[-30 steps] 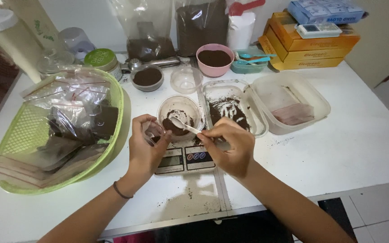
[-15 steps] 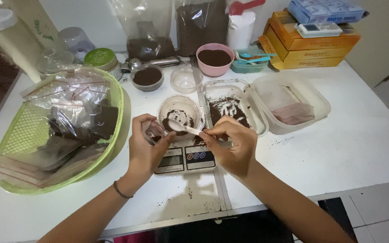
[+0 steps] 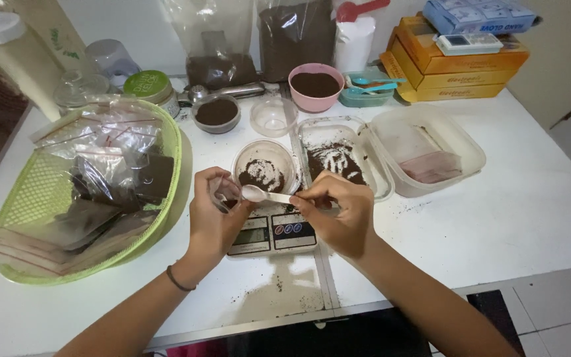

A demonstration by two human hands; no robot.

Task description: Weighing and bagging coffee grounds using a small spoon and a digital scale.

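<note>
Over scale (image 3: 273,233) | small white spoon (image 3: 259,194), bowl empty | right hand (image 3: 338,215) pinching handle

A digital scale display (image 3: 273,233) is sitting at centre between both wrists. Yellow-orange cartons (image 3: 454,69) are stacking at two o'clock, a blue box (image 3: 480,14) lying on top. Clear powder bags (image 3: 220,39) are standing at twelve. Small zip pouches (image 3: 93,172) are piling at nine.

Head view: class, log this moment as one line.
left hand: holds small bag | right hand: holds white spoon at bag | cup on scale
</note>
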